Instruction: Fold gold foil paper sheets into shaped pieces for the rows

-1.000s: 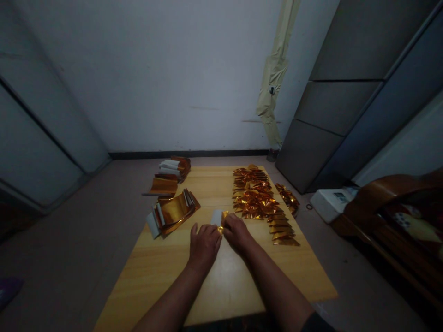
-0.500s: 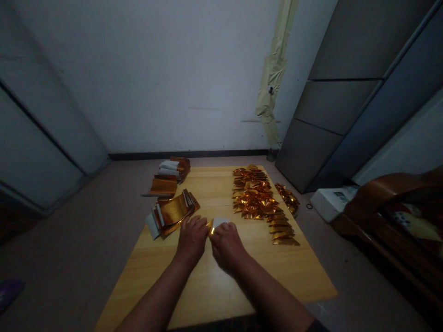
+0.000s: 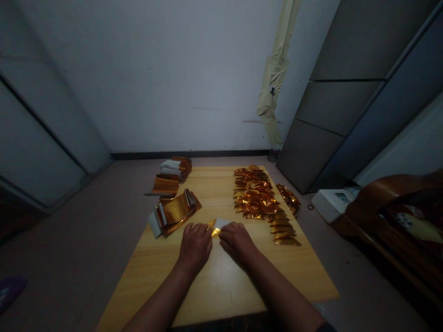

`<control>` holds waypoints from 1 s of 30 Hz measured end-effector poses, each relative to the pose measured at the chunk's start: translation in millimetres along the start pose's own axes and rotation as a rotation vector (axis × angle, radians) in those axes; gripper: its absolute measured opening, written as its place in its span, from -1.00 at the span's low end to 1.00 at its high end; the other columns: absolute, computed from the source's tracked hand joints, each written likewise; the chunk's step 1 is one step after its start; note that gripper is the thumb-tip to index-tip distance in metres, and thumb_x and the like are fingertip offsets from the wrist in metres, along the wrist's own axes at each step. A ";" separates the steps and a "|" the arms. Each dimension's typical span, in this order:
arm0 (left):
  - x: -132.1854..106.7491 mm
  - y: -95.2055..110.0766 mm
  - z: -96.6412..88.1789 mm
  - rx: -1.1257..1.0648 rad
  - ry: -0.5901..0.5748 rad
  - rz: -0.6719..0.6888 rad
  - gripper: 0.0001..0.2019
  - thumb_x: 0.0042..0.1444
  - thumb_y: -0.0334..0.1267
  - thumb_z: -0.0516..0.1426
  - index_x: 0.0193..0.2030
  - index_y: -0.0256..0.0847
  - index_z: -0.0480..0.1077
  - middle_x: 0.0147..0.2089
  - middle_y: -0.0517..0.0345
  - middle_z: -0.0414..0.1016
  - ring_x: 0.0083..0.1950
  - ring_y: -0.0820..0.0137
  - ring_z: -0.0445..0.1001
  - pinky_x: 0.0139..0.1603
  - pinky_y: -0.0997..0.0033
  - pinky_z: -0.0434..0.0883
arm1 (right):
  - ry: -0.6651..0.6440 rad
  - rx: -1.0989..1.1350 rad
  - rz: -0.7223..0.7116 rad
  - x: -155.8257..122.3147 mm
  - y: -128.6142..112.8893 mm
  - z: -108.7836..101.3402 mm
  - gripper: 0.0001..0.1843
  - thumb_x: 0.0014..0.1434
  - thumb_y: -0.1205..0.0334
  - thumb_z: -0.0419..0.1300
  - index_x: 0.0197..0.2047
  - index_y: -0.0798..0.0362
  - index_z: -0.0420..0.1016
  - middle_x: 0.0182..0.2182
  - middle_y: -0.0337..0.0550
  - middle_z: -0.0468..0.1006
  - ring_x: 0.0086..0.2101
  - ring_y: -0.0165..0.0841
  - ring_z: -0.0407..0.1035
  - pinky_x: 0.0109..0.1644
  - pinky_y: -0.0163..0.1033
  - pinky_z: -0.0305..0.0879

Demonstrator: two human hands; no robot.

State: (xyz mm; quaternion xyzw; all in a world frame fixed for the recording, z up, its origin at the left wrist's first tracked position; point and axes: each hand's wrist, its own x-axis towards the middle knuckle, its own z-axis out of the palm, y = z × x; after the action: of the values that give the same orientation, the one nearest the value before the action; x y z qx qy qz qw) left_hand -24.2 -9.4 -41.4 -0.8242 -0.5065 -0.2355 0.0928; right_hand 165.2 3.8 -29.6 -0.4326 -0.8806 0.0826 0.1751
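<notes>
A small sheet of gold foil paper [image 3: 217, 227] with a white back lies partly folded on the wooden table [image 3: 221, 286]. My left hand [image 3: 194, 246] pinches its left edge with curled fingers. My right hand [image 3: 237, 240] presses on its right side, fingers closed over it. Only the sheet's upper part shows between the hands. To the left of my left hand sits a curved stack of flat gold sheets [image 3: 175, 212].
Many folded gold pieces [image 3: 261, 198] lie in rows along the table's right side. Two more stacks of gold sheets [image 3: 171, 173] rest at the far left corner. A dark cabinet [image 3: 332, 106] and a wooden chair [image 3: 398, 207] stand to the right.
Both hands slid left across the table with the sheet, then shifted slightly right again. The sheet now shows more of its gold fold between them.
</notes>
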 end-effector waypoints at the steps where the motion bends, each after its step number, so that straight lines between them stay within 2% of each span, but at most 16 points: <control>1: -0.5 0.3 0.1 -0.001 -0.002 -0.008 -0.77 0.16 -0.38 0.09 -0.07 -0.15 0.47 -0.09 0.01 0.55 -0.01 0.18 0.44 0.13 -0.04 0.17 | 0.003 0.014 0.002 -0.4 1.0 0.6 -0.93 0.22 0.25 0.22 -0.23 0.00 0.54 -0.23 -0.19 0.56 -0.16 -0.32 0.29 -0.09 -0.22 0.06; 6: -0.1 0.8 -0.8 0.002 -0.037 -0.039 -0.79 0.16 -0.33 0.12 -0.08 -0.12 0.48 -0.06 0.02 0.55 -0.01 0.16 0.44 0.11 -0.07 0.17 | 0.025 0.073 0.018 2.3 5.4 3.9 -0.95 0.21 0.28 0.24 -0.28 0.01 0.55 -0.26 -0.22 0.56 -0.18 -0.35 0.27 -0.10 -0.25 0.06; 9: 2.4 2.1 -0.8 0.011 -0.068 -0.055 -0.81 0.16 -0.32 0.13 -0.10 -0.14 0.48 -0.08 0.01 0.54 -0.01 0.15 0.44 0.10 -0.06 0.18 | 0.035 0.034 -0.005 4.0 6.6 6.8 -0.90 0.23 0.28 0.23 -0.33 0.02 0.54 -0.29 -0.22 0.56 -0.19 -0.35 0.27 -0.14 -0.26 0.06; 16: 10.1 3.5 2.2 -0.026 -0.157 -0.054 -0.89 0.17 -0.32 0.12 -0.20 -0.23 0.46 -0.14 -0.02 0.50 -0.07 0.20 0.41 -0.07 0.18 0.31 | 0.097 -0.202 -0.061 2.0 2.6 21.2 -0.91 0.23 0.35 0.19 -0.32 0.06 0.50 -0.36 -0.16 0.51 -0.26 -0.31 0.26 -0.22 -0.21 0.04; 22: 9.9 -3.1 5.9 0.003 -0.131 0.003 -0.90 0.20 -0.28 0.11 -0.26 -0.23 0.44 -0.25 0.03 0.50 -0.16 0.23 0.42 -0.07 0.17 0.29 | 0.060 -0.232 -0.052 5.5 0.8 16.5 -0.89 0.22 0.40 0.17 -0.32 0.09 0.50 -0.35 -0.13 0.51 -0.28 -0.31 0.27 -0.23 -0.21 0.07; 27: 8.5 -6.4 9.2 0.012 -0.055 0.058 -0.89 0.22 -0.29 0.10 -0.27 -0.22 0.43 -0.28 0.05 0.50 -0.19 0.27 0.42 -0.09 0.18 0.28 | -0.016 -0.132 -0.067 5.6 5.0 0.2 -0.90 0.24 0.33 0.17 -0.29 0.07 0.51 -0.29 -0.14 0.54 -0.24 -0.33 0.31 -0.17 -0.24 0.14; 30: 8.5 -7.8 9.5 0.012 -0.019 0.097 -0.88 0.23 -0.30 0.08 -0.26 -0.22 0.43 -0.29 0.05 0.50 -0.20 0.27 0.42 -0.10 0.19 0.28 | -0.024 -0.105 -0.102 4.7 6.6 -2.5 -0.85 0.25 0.37 0.12 -0.30 0.09 0.52 -0.31 -0.13 0.54 -0.28 -0.35 0.32 -0.17 -0.26 0.16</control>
State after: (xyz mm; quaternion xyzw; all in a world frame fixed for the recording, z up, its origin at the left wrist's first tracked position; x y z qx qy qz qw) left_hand -25.1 4.7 -46.3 -0.8494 -0.4682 -0.2201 0.1041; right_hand 168.4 11.6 -28.2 -0.3946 -0.9067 0.0326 0.1457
